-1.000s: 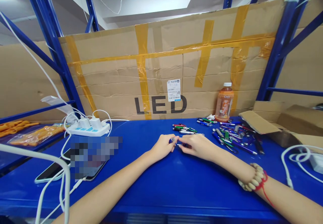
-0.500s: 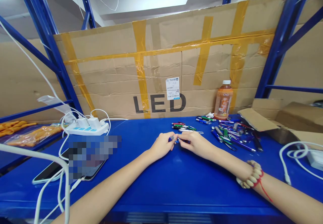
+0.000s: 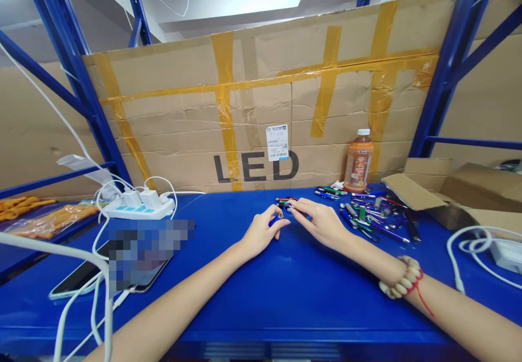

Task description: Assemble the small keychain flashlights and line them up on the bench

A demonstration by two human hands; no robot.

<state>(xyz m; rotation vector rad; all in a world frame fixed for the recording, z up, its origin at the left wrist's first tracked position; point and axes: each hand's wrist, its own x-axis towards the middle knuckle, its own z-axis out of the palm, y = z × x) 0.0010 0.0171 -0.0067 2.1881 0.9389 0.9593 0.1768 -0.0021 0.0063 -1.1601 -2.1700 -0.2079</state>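
My left hand (image 3: 261, 232) is closed on a short blue barrel (image 3: 274, 220), which looks like part of a pen. Opposite it, my right hand (image 3: 316, 218) pinches a small blue and silver piece (image 3: 288, 206) between thumb and fingertips; its exact kind is too small to make out. A gap separates the two hands. Just behind the fingers lie a few pens, red, green and dark, partly hidden by my right hand. To the right spreads a pile of blue, green and silver pens and pen parts (image 3: 373, 218).
An orange drink bottle (image 3: 359, 161) stands behind the pile, beside an open cardboard box (image 3: 442, 193). On the left are a white power strip (image 3: 138, 207), phones and looping white cables. A charger (image 3: 508, 254) with its cable lies at right. Taped cardboard (image 3: 183, 133) backs the blue shelf (image 3: 261, 302).
My hands have moved apart. The right one has gone slightly up and away with the small blue piece, while the left keeps the blue barrel. The camera view has shifted a little.
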